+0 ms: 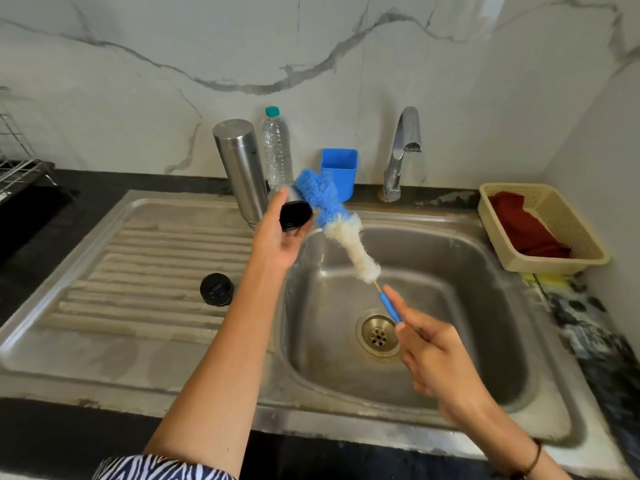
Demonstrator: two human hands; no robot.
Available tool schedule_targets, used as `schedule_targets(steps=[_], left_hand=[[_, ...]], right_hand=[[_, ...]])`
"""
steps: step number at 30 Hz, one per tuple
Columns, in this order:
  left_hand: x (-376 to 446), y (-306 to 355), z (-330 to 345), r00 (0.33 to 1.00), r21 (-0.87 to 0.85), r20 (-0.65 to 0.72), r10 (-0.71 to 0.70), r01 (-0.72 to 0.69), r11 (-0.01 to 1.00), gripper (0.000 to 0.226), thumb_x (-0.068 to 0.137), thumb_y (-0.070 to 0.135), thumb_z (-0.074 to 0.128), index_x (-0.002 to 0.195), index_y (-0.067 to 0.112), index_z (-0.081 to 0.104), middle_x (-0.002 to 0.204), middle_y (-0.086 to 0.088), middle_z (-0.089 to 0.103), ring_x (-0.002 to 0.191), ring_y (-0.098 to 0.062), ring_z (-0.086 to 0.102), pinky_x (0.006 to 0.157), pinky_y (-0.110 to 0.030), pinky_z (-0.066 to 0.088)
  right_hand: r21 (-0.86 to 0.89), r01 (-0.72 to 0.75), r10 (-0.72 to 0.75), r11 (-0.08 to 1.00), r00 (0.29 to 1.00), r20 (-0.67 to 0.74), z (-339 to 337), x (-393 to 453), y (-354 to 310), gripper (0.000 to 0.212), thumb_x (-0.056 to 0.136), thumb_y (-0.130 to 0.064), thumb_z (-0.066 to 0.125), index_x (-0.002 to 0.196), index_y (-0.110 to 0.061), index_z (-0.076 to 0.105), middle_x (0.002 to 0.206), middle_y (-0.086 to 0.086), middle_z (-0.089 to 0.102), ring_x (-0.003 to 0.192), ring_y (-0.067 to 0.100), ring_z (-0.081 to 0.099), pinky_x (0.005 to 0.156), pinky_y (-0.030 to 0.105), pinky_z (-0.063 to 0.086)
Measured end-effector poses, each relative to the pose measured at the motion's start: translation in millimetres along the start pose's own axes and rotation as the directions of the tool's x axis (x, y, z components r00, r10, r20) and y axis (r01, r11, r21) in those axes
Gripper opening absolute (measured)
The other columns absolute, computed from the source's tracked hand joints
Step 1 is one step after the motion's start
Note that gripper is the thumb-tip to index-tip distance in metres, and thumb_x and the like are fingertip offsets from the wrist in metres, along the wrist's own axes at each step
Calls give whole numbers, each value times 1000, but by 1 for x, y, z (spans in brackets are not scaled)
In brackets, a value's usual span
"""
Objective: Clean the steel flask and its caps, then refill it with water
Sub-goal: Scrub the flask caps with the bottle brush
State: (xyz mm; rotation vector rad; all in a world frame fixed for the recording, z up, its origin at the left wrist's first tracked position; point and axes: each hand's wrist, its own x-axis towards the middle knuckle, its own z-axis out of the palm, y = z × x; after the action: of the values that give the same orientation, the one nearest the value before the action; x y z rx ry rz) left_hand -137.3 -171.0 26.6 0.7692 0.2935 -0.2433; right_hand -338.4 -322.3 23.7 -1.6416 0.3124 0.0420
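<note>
The steel flask stands inverted on the drainboard at the back, against the wall. My left hand grips a steel cap with a black inside, held above the sink's left rim. My right hand pinches the blue handle of a bottle brush over the basin; its blue and white bristle head points up toward the cap, with the blue tip just right of the cap's opening. A second, black cap lies on the drainboard.
A steel sink with a drain sits below a closed tap. A clear plastic bottle and a blue holder stand at the back. A beige basket with a red cloth sits right; a wire rack stands far left.
</note>
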Motion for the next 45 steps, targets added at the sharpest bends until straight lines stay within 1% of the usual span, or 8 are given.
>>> schedule_targets(steps=[3,8,11,20,26,31,37,45], left_hand=[[-2,-6,0,999,80,6,-42,41,996,20,91,28,60,104,14,58,113,-14,65,108,-28,63,99,-42,47],[-2,1,-8,999,-31,13,-36,36,999,21,93,30,54,103,11,56,105,-15,66,91,-26,66,79,-36,54],[-6,-9,-6,997,43,45,-69,67,997,37,92,37,57,116,8,57,119,-17,65,109,-28,63,95,-41,51],[-15,-22,-22,994,3,25,-103,103,995,34,91,34,56,112,7,56,109,-17,65,103,-31,63,96,-41,48],[-15,-8,-22,999,-161,27,-47,50,986,32,97,32,46,110,5,57,101,-17,65,91,-29,64,80,-36,51],[-18,-17,-14,996,-236,64,-64,77,969,42,98,37,42,117,3,56,108,-19,65,104,-32,59,96,-40,46],[-17,-10,-23,995,-410,104,-1,43,911,37,98,25,41,126,3,51,106,-23,63,94,-34,62,78,-45,51],[-15,-8,-24,993,-213,106,-53,75,974,34,95,31,52,120,9,55,115,-20,60,103,-31,58,96,-41,47]], right_hand=[[-78,47,-47,996,999,-8,-2,7,-2,46,98,-5,38,129,-37,50,45,-10,29,42,7,20,36,15,24],[-105,75,-73,992,997,23,-2,-14,1,47,97,-2,39,129,-34,50,40,-18,34,38,3,28,39,9,26],[-106,48,-49,993,999,-3,1,-4,3,47,98,-3,38,131,-35,48,44,-15,27,39,3,25,38,8,25],[54,-83,83,995,997,8,3,-13,7,45,98,-3,38,127,-35,54,51,-3,23,39,5,20,34,15,18],[95,-94,91,991,995,35,4,-31,4,44,99,-6,39,121,-40,58,49,-3,22,39,7,18,37,15,16],[153,-114,105,982,992,62,2,-18,-6,47,96,-5,40,119,-41,60,50,0,24,44,11,17,44,25,10],[234,-176,154,956,982,107,-3,-31,3,44,96,-7,43,115,-40,65,53,6,22,42,13,15,38,18,17],[69,-41,37,997,998,59,-28,-21,-11,44,97,-9,44,111,-45,65,53,5,20,40,8,18,41,17,13]])
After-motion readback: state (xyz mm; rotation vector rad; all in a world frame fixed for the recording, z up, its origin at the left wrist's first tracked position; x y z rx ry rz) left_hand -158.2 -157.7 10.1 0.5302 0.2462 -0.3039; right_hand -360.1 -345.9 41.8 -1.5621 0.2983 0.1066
